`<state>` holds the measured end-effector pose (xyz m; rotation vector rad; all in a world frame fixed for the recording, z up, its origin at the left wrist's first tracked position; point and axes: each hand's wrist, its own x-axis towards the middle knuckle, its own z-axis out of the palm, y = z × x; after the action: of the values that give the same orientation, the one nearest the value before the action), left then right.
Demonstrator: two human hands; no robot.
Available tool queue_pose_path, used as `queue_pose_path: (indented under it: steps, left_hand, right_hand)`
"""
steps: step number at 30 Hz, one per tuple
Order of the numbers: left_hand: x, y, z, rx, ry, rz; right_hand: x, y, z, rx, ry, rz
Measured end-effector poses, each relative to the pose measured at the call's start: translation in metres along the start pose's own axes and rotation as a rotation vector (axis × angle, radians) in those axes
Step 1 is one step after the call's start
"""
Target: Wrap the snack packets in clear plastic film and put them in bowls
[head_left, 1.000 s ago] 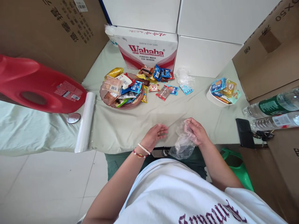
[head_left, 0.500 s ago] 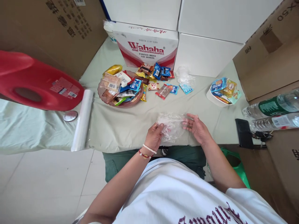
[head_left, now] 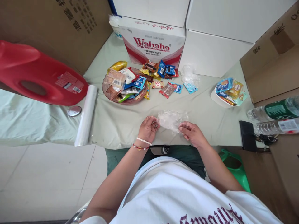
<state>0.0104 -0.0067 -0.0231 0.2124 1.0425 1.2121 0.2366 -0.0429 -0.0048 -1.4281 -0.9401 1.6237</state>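
Observation:
A crinkled clear plastic bag (head_left: 171, 119) is stretched between my two hands, just above the table's near edge. My left hand (head_left: 149, 126), with bracelets at its wrist, pinches the bag's left end. The right end is gripped by my right hand (head_left: 190, 132) between thumb and fingers. Beyond the bag lie a brown-red snack packet (head_left: 167, 90), a light blue packet (head_left: 191, 88) and a small cream packet (head_left: 157, 84). Left of these stands a pinkish glass bowl (head_left: 109, 95) heaped with wrapped snacks.
A white tub (head_left: 219, 100) of snacks stands at the right, near plastic bottles (head_left: 277, 110) and a black phone (head_left: 248, 135). On the left are a plastic roll (head_left: 86, 116), a round lid (head_left: 74, 111) and a red jug (head_left: 46, 77). A Wahaha carton (head_left: 154, 43) stands behind.
My right hand has closed from spread fingers onto the bag's right end. My left hand has moved slightly left and up, and the bag is drawn out sideways. The camera view has shifted a little.

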Motion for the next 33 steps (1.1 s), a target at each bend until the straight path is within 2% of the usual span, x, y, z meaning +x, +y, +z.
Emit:
queue_pose_path:
  steps: [3, 6, 8, 10, 13, 15, 16, 19, 20, 21, 23, 25, 26, 28, 31, 33]
  left_hand:
    - [-0.005, 0.005, -0.009, 0.137, 0.065, 0.105]
    - [-0.016, -0.003, -0.005, 0.394, -0.001, 0.095]
    - [-0.02, -0.013, 0.004, 0.573, -0.058, 0.11]
    - [-0.019, -0.023, 0.013, 0.695, -0.047, 0.213]
    - [-0.009, -0.031, 0.015, 0.7, -0.013, 0.275]
    - [-0.003, -0.03, 0.008, 0.645, 0.01, 0.25]
    - [-0.001, -0.029, 0.003, 0.626, 0.025, 0.247]
    - [-0.001, -0.021, -0.01, 0.593, 0.101, 0.295]
    - [-0.002, -0.019, -0.013, 0.59, 0.134, 0.327]
    - [-0.003, -0.016, -0.014, 0.591, 0.165, 0.364]
    - [-0.008, -0.013, -0.013, 0.607, 0.198, 0.432]
    - [-0.013, -0.012, -0.008, 0.627, 0.164, 0.468]
    - [-0.016, -0.012, -0.006, 0.625, 0.127, 0.469]
    - [-0.023, -0.012, -0.001, 0.594, 0.016, 0.431]
    - [-0.034, -0.009, 0.0, 0.5, -0.153, 0.296]
    - [-0.038, -0.003, -0.005, 0.427, -0.185, 0.215]
  right_hand:
    - [-0.003, -0.002, -0.01, -0.066, 0.048, -0.068]
    - [-0.006, 0.004, -0.006, -0.165, 0.108, -0.168]
    - [-0.008, 0.013, 0.005, -0.219, 0.125, -0.226]
    - [-0.012, 0.025, 0.02, -0.25, 0.117, -0.255]
    - [-0.021, 0.046, 0.04, -0.325, 0.078, -0.256]
    - [-0.029, 0.052, 0.042, -0.383, -0.001, -0.233]
    - [-0.034, 0.05, 0.037, -0.408, -0.089, -0.205]
    - [-0.045, 0.024, 0.005, -0.456, -0.453, -0.06]
    - [-0.046, 0.01, -0.01, -0.458, -0.512, -0.015]
    - [-0.045, -0.005, -0.024, -0.438, -0.471, 0.005]
    - [-0.037, -0.032, -0.048, -0.358, -0.191, -0.066]
    - [-0.021, -0.05, -0.058, -0.265, 0.059, -0.171]
    - [-0.012, -0.053, -0.056, -0.224, 0.112, -0.2]
    - [0.007, -0.052, -0.042, -0.158, 0.097, -0.197]
    - [0.03, -0.038, -0.008, -0.081, -0.048, -0.151]
    - [0.038, -0.029, 0.012, -0.054, -0.196, -0.099]
